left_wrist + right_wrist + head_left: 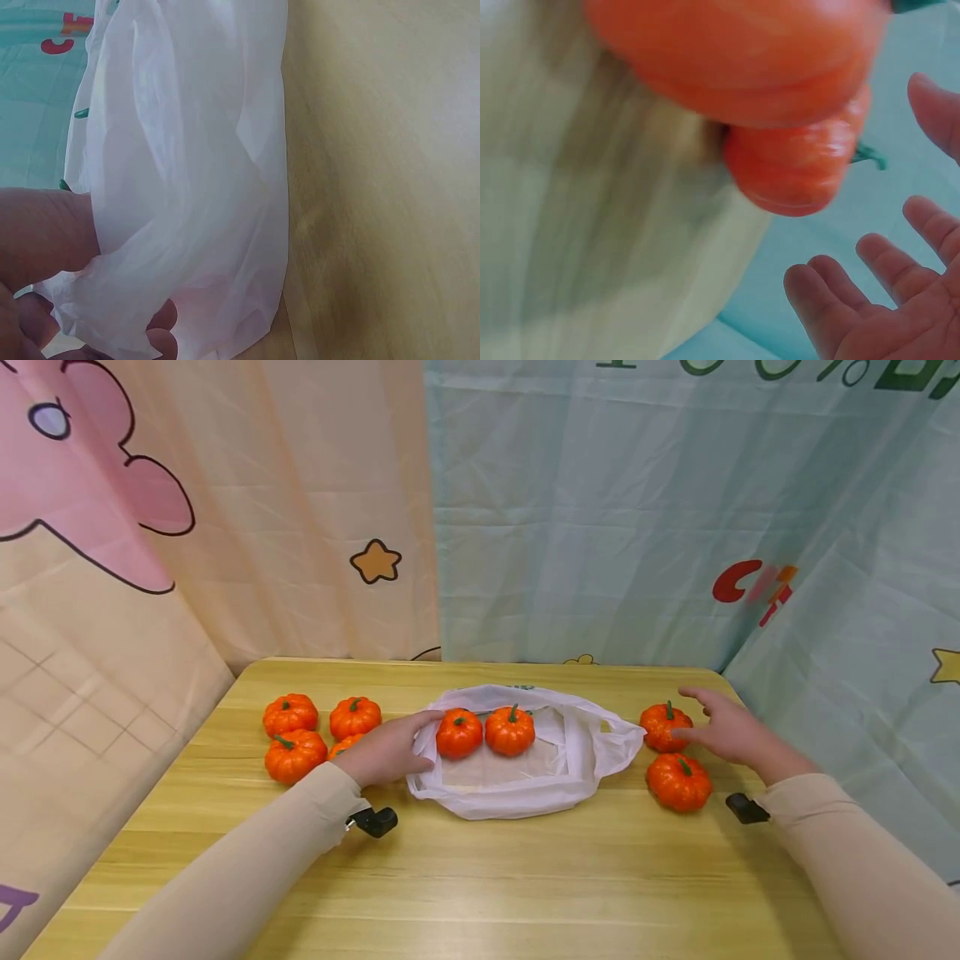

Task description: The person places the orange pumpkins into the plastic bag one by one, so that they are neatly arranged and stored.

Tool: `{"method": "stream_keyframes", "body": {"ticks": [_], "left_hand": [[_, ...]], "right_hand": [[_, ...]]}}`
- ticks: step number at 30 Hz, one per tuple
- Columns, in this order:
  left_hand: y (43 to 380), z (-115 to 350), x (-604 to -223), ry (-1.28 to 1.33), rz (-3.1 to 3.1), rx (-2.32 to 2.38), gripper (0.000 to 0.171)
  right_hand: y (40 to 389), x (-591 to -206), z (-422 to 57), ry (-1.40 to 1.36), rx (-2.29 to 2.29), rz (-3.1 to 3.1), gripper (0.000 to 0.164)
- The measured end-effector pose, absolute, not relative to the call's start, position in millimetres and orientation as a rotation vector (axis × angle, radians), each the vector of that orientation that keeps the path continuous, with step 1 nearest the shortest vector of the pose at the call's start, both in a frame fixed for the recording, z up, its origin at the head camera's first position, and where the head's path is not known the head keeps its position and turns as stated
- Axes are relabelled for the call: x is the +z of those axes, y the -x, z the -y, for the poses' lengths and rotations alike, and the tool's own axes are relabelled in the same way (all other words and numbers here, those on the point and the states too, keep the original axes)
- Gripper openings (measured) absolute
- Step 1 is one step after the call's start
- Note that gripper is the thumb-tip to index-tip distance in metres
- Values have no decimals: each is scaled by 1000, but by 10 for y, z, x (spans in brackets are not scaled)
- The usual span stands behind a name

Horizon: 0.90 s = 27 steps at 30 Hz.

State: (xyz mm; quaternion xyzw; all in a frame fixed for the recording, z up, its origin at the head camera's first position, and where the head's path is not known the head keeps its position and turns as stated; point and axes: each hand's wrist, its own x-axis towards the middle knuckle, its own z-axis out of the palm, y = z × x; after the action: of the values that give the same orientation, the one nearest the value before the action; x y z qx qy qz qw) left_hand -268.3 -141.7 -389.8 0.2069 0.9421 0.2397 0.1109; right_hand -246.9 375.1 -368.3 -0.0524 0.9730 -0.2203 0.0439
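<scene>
Gripping the white bag (504, 802) is the left hand (387, 748).

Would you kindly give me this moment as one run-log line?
left hand: grips bag | right hand: empty, beside right pumpkins | in bag: two pumpkins | left of bag: more pumpkins

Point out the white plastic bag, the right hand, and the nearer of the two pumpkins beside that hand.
White plastic bag (510, 802): head view, on its front wall.
Right hand (731, 732): head view, middle of the hand.
Nearer pumpkin (678, 787): head view, skin below the stem.
</scene>
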Motion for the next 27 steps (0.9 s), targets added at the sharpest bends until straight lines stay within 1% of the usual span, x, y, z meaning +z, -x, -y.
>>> {"method": "stream_keyframes", "body": {"ticks": [8, 19, 27], "left_hand": [[2704, 1410, -3928, -609, -2767, 699, 81], [2701, 1408, -3922, -631, -2776, 689, 80], [2694, 1406, -3906, -615, -2774, 699, 80]], "right_hand": [[2474, -3852, -3807, 128, -695, -2927, 89], [2479, -3932, -3790, 143, -752, -2930, 83], [2501, -3979, -3790, 158, -740, -2946, 82]]}}
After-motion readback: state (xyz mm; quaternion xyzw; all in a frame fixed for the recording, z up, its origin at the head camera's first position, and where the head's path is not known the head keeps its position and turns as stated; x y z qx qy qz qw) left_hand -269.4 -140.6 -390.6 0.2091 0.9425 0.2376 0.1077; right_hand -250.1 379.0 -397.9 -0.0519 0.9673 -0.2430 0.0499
